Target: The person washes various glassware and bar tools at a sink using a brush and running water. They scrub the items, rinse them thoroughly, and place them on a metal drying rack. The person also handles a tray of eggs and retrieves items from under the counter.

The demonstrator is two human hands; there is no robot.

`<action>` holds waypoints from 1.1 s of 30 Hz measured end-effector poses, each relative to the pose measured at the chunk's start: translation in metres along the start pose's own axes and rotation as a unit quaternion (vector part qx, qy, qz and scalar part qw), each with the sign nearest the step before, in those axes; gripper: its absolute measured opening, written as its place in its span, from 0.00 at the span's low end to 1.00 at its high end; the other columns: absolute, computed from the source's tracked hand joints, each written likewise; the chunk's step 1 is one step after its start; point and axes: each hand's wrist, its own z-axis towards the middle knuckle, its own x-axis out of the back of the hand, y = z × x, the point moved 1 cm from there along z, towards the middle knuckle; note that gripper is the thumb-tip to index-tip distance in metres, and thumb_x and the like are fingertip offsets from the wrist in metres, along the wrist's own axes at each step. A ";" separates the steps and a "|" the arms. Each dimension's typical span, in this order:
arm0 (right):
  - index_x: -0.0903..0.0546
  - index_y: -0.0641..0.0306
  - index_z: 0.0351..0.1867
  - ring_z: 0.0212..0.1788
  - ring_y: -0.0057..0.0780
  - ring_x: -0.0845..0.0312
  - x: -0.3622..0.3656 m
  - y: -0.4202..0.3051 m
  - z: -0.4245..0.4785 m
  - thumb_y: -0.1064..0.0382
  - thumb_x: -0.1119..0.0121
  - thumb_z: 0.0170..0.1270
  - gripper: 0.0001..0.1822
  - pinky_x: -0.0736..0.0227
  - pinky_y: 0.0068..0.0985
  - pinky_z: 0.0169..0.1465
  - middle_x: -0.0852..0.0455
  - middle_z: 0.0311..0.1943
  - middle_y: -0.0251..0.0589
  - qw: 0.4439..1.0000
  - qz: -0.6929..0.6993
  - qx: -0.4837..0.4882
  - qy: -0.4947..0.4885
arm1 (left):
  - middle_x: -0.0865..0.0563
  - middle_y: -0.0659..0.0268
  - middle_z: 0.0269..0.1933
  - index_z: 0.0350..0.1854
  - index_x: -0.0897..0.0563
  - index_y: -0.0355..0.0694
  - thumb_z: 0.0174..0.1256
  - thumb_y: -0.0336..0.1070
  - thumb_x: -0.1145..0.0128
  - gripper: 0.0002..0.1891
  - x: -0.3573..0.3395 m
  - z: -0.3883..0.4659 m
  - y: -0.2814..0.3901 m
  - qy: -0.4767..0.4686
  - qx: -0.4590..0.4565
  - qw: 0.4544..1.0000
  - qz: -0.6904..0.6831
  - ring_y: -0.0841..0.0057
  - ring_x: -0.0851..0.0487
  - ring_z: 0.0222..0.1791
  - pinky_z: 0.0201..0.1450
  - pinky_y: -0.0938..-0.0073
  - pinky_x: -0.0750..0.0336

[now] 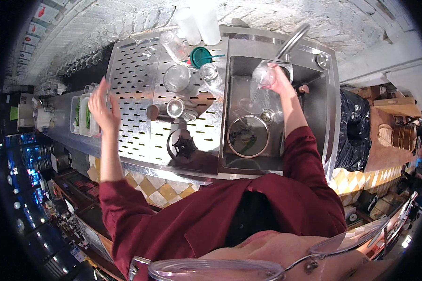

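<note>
My right hand [280,82] grips a clear stemmed glass [263,74] by its bowl, below the curved metal tap [291,42]. The glass is tilted, its stem and foot pointing down into the steel sink [311,102], and water splashes off it. On the sink bottom, by the drain [268,116], sits a round strainer [248,154] with green scraps in it. My left hand [104,109] is raised over the left edge of the slotted steel drainboard [132,137]. It holds nothing, with the thumb apart from the fingers. Behind it stand plastic tubs [78,117] of green herbs.
The drainboard carries a glass jar [177,78], drinking glasses [209,72], metal cups [155,112], a teal lid [200,57] and a black strainer-like part [183,144]. Tall frosted containers [208,26] stand by the brick wall. A bin with a black bag [351,151] is right of the sink.
</note>
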 end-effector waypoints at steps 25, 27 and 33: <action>0.25 0.53 0.53 0.50 0.36 0.22 -0.038 0.090 -0.003 0.29 0.61 0.61 0.34 0.21 0.32 0.46 0.21 0.50 0.38 0.849 0.527 -0.020 0.025 | 0.14 0.60 0.43 0.47 0.20 0.34 0.67 0.34 0.48 0.11 -0.250 -0.014 0.330 -0.209 0.246 0.730 -0.603 0.77 0.18 0.45 0.48 0.75 0.25; 0.29 0.62 0.57 0.56 0.40 0.27 -0.041 0.083 -0.003 0.29 0.58 0.60 0.39 0.25 0.36 0.55 0.23 0.53 0.45 0.843 0.534 0.059 -0.029 | 0.14 0.60 0.43 0.43 0.19 0.34 0.65 0.34 0.46 0.10 -0.240 -0.024 0.327 -0.171 0.229 0.757 -0.588 0.75 0.18 0.45 0.50 0.74 0.26; 0.31 0.81 0.54 0.59 0.46 0.30 -0.056 0.052 -0.071 0.43 0.44 0.61 0.37 0.32 0.37 0.62 0.22 0.49 0.59 0.896 0.413 -0.020 -0.160 | 0.21 0.61 0.54 0.41 0.20 0.39 0.59 0.32 0.45 0.09 -0.198 -0.080 0.331 -0.134 -0.046 0.832 -0.536 0.64 0.24 0.57 0.57 0.66 0.29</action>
